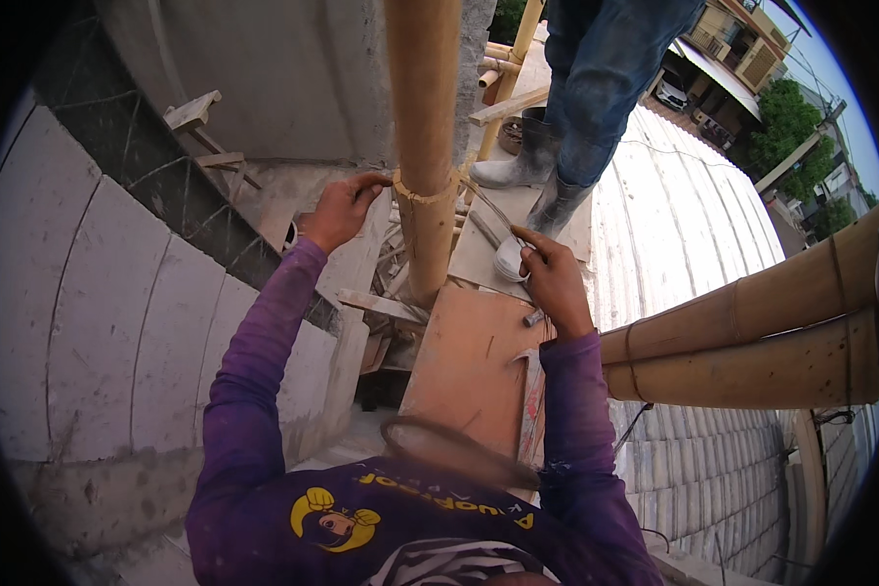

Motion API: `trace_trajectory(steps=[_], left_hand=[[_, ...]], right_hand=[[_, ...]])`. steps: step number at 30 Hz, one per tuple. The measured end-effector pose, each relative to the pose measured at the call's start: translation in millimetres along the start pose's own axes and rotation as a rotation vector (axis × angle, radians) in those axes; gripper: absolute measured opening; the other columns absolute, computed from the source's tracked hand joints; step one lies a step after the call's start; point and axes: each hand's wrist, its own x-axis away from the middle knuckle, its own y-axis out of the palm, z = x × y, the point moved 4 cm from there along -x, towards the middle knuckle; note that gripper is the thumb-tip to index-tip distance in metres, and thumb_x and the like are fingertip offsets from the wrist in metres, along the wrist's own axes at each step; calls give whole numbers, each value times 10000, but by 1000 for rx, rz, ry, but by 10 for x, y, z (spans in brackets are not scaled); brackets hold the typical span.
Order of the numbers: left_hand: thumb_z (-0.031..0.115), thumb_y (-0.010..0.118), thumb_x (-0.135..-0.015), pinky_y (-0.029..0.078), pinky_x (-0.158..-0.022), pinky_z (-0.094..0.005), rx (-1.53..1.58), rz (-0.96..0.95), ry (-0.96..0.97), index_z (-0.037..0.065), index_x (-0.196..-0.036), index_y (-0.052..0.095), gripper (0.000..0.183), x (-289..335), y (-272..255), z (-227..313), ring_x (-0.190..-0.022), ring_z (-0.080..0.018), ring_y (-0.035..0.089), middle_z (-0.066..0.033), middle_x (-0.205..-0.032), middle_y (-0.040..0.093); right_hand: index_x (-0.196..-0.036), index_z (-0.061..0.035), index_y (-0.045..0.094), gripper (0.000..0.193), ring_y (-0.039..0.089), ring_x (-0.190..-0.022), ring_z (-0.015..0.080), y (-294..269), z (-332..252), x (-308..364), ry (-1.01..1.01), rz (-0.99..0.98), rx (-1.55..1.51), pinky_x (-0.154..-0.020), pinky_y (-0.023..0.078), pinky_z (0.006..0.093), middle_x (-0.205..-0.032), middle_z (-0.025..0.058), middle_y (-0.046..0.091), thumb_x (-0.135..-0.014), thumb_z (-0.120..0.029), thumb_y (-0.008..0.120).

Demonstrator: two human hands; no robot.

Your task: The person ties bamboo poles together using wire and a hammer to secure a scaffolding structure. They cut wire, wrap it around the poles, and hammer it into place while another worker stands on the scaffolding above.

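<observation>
An upright bamboo pole (426, 107) stands in front of me, with a ringed node at hand height. From its right side a thin wire (488, 203) runs to my right hand (557, 278), whose thumb and fingers are closed on it. My left hand (340, 210) is on the pole's other side; its index finger stretches out and the tip touches the node. No held object shows in that hand. Below the right hand, a claw hammer (531, 391) lies on an orange-brown board (469, 361). Beside the right hand is a white round object (510, 260), partly covered.
Another person's legs in jeans and rubber boots (513, 168) stand just beyond the pole. Two thick horizontal bamboo poles (742, 342) cross at my right, above corrugated roofing (693, 215). A block wall (117, 293) rises at my left. Timber scraps (381, 306) lie by the pole's base.
</observation>
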Motion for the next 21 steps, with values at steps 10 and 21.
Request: trace_trajectory(steps=[10,21], left_hand=[[127,590,-968,543,-881,-398,-64,206,-158,56,-1155,747,254,249,217,164,-1028,-345,718,-188,-1082,743],[161,550,-969,527,-858,-427,-55,191,-163,16,-1092,747,274,449,241,215,-962,-367,712,-219,-999,735]], right_hand=[[-1458,-58,561,424,454,-604,55,1185,-151,626,-121,69,-305,-552,387,226,-753,-15,533,-1040,-88,498],[-1468,-80,520,408,353,-508,20,1454,-398,1113,360,-14,-1026,-448,290,186,-754,-28,533,-1079,-192,467]])
